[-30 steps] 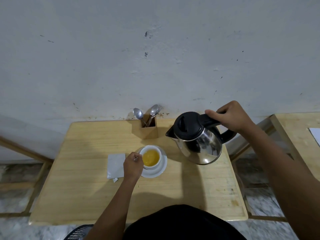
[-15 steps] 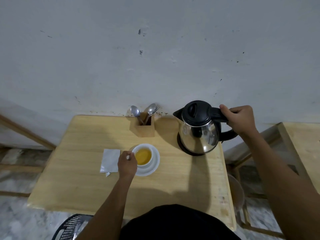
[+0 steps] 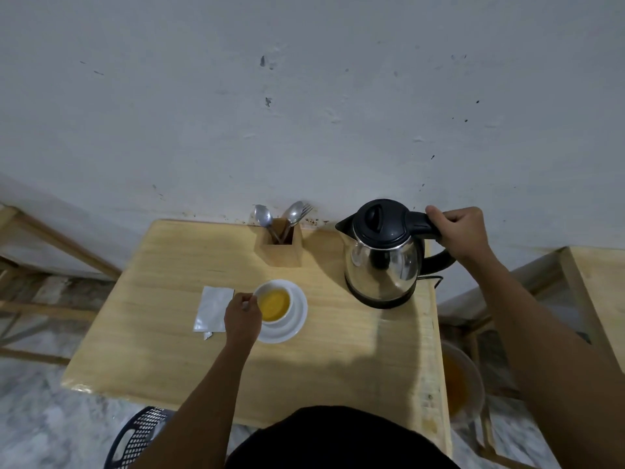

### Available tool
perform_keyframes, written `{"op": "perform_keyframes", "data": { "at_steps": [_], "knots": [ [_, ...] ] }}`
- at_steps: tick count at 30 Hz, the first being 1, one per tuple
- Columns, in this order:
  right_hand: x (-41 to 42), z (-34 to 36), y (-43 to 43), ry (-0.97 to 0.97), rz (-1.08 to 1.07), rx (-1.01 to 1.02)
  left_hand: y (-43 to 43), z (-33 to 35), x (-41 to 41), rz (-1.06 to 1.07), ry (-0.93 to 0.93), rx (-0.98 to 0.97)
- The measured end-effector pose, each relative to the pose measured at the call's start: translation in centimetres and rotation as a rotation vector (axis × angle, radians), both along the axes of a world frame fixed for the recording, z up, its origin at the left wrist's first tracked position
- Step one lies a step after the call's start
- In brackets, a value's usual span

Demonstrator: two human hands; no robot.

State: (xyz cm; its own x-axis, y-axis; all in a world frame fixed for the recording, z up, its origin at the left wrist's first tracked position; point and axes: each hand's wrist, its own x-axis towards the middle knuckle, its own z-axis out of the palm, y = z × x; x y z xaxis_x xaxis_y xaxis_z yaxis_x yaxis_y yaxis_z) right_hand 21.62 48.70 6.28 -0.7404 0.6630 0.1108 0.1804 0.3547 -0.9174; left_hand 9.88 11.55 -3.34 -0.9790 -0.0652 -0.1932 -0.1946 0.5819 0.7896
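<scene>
Two grips work: right grip (image 3: 455,233) wraps the kettle (image 3: 382,262) handle, centre-right on the counter (image 3: 162,350); left grip (image 3: 241,316) pinches a small white tab (image 3: 249,298) beside the cup (image 3: 274,304), mid-frame. Seat the kettle squarely before releasing.

The kettle (image 3: 382,252), tilted and lifted before, now stands upright on its base (image 3: 380,301).

I'm gripping matt black plastic on the glossy steel kettle (image 3: 380,265). At its eight o'clock, I'm pinching a glazed white cup (image 3: 291,310).

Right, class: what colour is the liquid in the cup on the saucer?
Yellow-orange. The liquid sits in the white cup, clearest in the head view.
</scene>
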Motion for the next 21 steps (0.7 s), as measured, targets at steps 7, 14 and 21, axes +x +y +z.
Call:
{"op": "perform_keyframes", "data": {
  "at_steps": [7,14,21],
  "knots": [
    [0.2,-0.2,1.4,0.006,0.06,-0.059,-0.1,0.0,0.0,-0.019,-0.012,0.008],
    [0.5,-0.7,1.8,-0.025,0.056,-0.048,-0.2,-0.3,-0.2,-0.019,-0.029,0.021],
    [1.3,-1.1,1.5,0.006,-0.015,-0.079,-0.2,-0.2,-0.1,-0.032,-0.011,0.019]
  ]
}}
